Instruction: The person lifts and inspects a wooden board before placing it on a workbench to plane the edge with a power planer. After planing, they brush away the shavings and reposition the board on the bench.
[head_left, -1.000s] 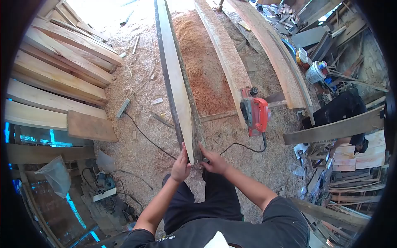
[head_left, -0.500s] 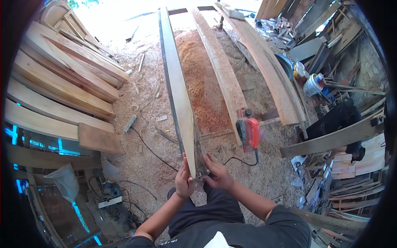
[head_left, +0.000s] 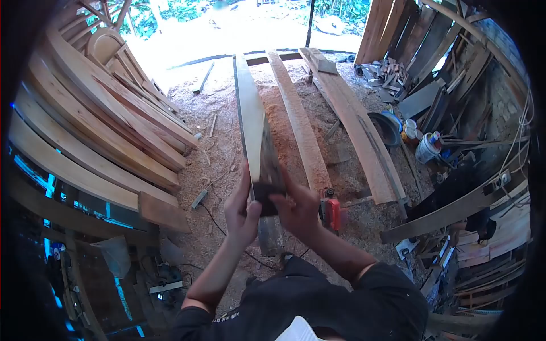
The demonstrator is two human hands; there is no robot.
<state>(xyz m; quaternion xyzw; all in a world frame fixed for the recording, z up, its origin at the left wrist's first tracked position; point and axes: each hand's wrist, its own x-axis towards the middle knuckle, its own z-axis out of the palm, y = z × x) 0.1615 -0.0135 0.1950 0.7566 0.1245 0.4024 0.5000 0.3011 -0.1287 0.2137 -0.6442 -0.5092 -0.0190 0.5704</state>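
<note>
A long wooden plank runs away from me, its near end lifted off the support beneath. My left hand grips the left side of that end, and my right hand grips the right side. Between the hands the plank's dark end face shows. Below it lies the near end of a narrow support board. To the right of my right hand, a red power planer rests at the near end of a second plank.
Wide boards are stacked at the left. Another long plank lies at the right, near a white bucket. A black cord crosses the shavings on the floor. At the far right, part of another person shows.
Both hands have raised the plank's near end from the support. The camera view has tilted upward, so the scene sits lower in the frame.
</note>
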